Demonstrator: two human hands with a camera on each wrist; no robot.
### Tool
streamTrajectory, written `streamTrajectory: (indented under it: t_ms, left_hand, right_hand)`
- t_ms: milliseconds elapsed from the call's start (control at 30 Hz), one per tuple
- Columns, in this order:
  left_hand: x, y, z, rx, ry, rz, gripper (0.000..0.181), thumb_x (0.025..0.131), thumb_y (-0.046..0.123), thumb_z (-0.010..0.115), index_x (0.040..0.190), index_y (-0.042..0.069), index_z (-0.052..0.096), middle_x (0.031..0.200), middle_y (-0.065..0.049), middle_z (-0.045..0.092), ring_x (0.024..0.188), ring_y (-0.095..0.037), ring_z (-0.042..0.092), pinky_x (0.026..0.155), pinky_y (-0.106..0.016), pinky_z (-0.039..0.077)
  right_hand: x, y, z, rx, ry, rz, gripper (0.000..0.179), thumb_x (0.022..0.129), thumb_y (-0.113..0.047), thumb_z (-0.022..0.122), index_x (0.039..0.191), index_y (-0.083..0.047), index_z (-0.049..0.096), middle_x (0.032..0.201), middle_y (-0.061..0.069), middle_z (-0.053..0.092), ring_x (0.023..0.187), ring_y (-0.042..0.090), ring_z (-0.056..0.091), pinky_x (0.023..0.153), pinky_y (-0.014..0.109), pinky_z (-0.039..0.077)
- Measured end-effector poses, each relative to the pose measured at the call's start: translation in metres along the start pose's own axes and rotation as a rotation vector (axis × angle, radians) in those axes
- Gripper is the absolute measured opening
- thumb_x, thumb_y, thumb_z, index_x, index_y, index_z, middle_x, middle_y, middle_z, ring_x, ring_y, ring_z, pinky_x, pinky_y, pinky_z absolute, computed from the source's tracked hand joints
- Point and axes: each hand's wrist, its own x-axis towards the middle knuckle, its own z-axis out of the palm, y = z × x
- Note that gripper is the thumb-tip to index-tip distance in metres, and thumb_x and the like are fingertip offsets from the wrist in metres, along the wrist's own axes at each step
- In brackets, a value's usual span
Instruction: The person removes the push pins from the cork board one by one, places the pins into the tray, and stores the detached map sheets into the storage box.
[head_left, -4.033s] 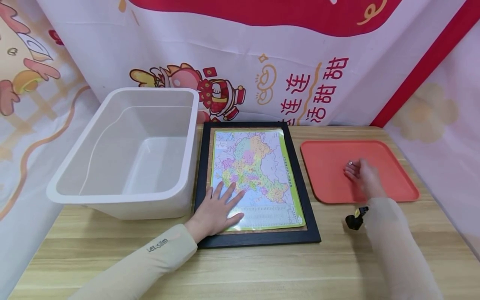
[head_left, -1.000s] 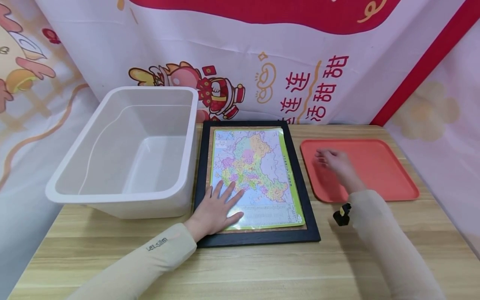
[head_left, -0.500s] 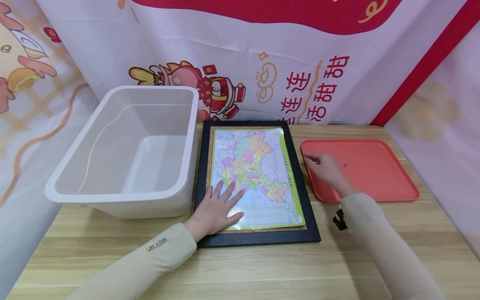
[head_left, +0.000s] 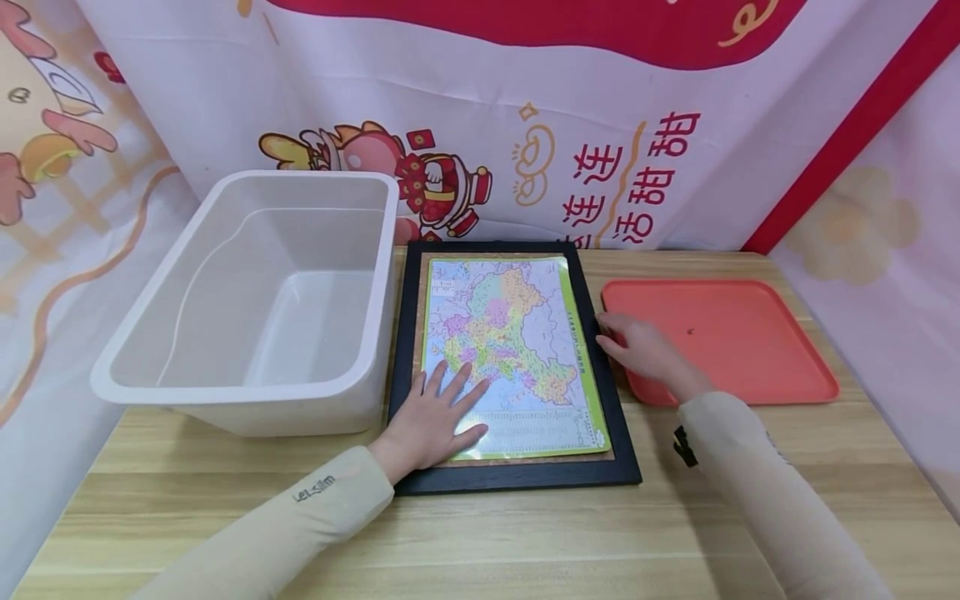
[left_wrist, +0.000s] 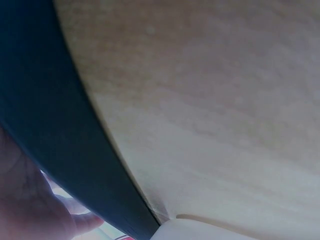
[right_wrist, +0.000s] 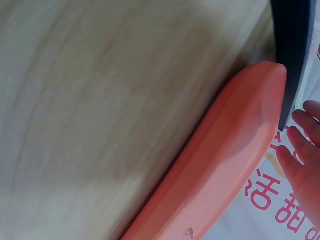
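A map sheet (head_left: 517,333) with pastel regions and a green border lies on a cork-like board inside a black frame (head_left: 517,477). My left hand (head_left: 435,421) rests on the lower left of the map with its fingers spread. In the left wrist view, part of the hand (left_wrist: 25,200) shows past the dark frame edge (left_wrist: 65,115). My right hand (head_left: 637,346) is at the frame's right edge, over the left side of the red tray (head_left: 750,350). Its fingers (right_wrist: 302,145) are extended and hold nothing. A tiny dark object (head_left: 691,332) lies on the tray.
A deep white plastic tub (head_left: 247,396) stands to the left of the frame. All of this is on a wood-grain table (head_left: 480,542). A printed white and red curtain (head_left: 465,100) hangs close behind, with more cloth at both sides.
My right hand has moved left from above the tray to the frame's edge. Four seconds ago it held something small and shiny; now its fingers are bare. My left hand has stayed put.
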Motion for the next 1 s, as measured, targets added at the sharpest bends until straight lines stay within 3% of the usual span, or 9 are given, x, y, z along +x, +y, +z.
streamTrajectory:
  t_ms: [467, 700, 1000]
  left_hand:
    - [0.001, 0.000, 0.001, -0.003, -0.005, -0.001, 0.066, 0.096, 0.060, 0.030, 0.152, 0.029, 0.016, 0.160, -0.007, 0.016, 0.145, -0.041, 0.015, 0.114, -0.058, 0.022]
    - [0.001, 0.001, 0.000, 0.006, -0.008, -0.002, 0.066, 0.096, 0.060, 0.030, 0.152, 0.028, 0.016, 0.160, -0.007, 0.016, 0.145, -0.041, 0.015, 0.114, -0.058, 0.022]
    - [0.000, 0.000, -0.001, -0.001, -0.003, 0.003, 0.066, 0.096, 0.059, 0.031, 0.152, 0.028, 0.017, 0.160, -0.007, 0.017, 0.145, -0.041, 0.016, 0.114, -0.058, 0.023]
  right_hand:
    - [-0.001, 0.003, 0.006, -0.123, -0.092, -0.049, 0.065, 0.097, -0.037, 0.050, 0.148, -0.003, 0.029, 0.155, 0.021, 0.026, 0.142, 0.039, 0.026, 0.114, 0.054, 0.026]
    - [-0.005, 0.004, 0.005, -0.140, -0.116, -0.084, 0.062, 0.098, -0.035, 0.048, 0.148, -0.005, 0.028, 0.155, 0.021, 0.024, 0.143, 0.039, 0.024, 0.114, 0.055, 0.025]
    - [-0.007, 0.012, 0.007, -0.203, -0.145, -0.117, 0.066, 0.099, -0.045, 0.040, 0.151, -0.011, 0.021, 0.158, 0.017, 0.020, 0.145, 0.037, 0.019, 0.116, 0.054, 0.020]
